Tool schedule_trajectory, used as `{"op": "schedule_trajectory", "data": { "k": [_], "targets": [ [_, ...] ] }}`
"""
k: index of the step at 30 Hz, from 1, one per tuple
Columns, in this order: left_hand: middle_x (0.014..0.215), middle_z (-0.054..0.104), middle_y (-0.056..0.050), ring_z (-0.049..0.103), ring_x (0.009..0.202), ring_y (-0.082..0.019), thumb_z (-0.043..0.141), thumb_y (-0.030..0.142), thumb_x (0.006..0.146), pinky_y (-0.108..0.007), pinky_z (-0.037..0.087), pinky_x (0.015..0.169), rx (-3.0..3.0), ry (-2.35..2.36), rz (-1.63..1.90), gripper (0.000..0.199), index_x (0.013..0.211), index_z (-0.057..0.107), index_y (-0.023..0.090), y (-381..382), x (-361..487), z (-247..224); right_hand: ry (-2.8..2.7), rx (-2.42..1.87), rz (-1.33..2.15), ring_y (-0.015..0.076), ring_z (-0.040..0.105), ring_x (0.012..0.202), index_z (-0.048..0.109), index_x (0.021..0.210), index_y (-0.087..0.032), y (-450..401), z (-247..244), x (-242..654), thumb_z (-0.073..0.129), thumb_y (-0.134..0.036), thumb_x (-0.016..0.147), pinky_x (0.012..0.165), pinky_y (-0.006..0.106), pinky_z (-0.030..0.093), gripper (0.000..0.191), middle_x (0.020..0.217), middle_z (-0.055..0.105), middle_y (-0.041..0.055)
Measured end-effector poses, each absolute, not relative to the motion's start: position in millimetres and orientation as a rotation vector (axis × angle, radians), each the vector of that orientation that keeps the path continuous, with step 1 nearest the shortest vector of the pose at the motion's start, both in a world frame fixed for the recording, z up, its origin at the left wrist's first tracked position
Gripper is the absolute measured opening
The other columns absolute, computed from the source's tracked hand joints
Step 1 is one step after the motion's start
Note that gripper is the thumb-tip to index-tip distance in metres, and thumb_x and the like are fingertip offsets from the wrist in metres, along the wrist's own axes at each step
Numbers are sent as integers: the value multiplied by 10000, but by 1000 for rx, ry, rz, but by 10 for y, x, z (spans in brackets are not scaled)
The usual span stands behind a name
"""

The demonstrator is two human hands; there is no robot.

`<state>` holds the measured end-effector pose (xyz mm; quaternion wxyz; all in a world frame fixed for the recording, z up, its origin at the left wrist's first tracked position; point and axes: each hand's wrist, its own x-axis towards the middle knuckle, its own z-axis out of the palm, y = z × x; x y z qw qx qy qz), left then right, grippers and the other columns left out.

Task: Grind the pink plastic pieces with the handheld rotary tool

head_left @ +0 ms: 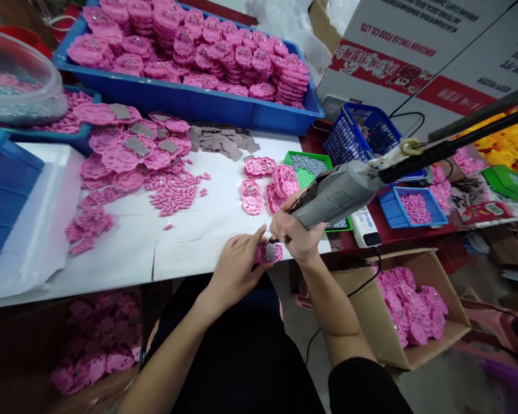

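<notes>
At the table's front edge my left hand [242,259] is closed on a pink plastic casing [278,253], thumb and forefinger on either side of it. A grey plate [270,252] lies on that casing. My right hand [300,230] wraps round a grey electric screwdriver [334,192], tilted up to the right. Its tip meets the casing near the grey plate; the exact contact point is too small to make out. Just beyond my hands lie several pink casings [251,197], some stacked. A green tray [308,164] of small metal screws stands behind the screwdriver, partly hidden.
Small pink cylinders [175,190], loose grey plates [224,140] and pink shells [129,152] lie to the left. A long blue bin [190,98] of stacked casings stands at the back. Right are a blue basket [345,135], a white power box [365,227] and a cardboard box [435,351].
</notes>
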<state>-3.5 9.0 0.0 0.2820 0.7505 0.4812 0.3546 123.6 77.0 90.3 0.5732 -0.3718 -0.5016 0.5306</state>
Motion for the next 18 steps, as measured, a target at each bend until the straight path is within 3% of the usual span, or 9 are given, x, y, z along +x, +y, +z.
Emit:
{"op": "schedule_trajectory", "data": {
  "k": [8,14,18],
  "targets": [
    [1315,739,-105,707,1162,-287,812,236,906,-454,530,1002,2022,1280,952,839,1599,339,242,105,-31,-20,-1154,-862,1301,47,381,346,593,873,-209,789,897,1220,766,-289,748,378,229,357,228,492,466,-118],
    [1303,748,-91,706,1167,-288,833,225,890,-462,522,1014,2010,1279,947,871,1603,332,246,115,-32,-24,-1169,-863,1324,48,377,343,600,914,-211,810,906,1219,833,-359,726,377,226,340,334,483,445,-127],
    [1335,743,-88,702,1192,-282,815,221,910,-460,516,1031,2016,1286,942,918,1643,265,269,104,-34,-2,-1197,-819,1257,56,343,325,548,909,-242,822,986,1277,784,-379,787,373,237,344,299,467,423,-134]
  ]
}}
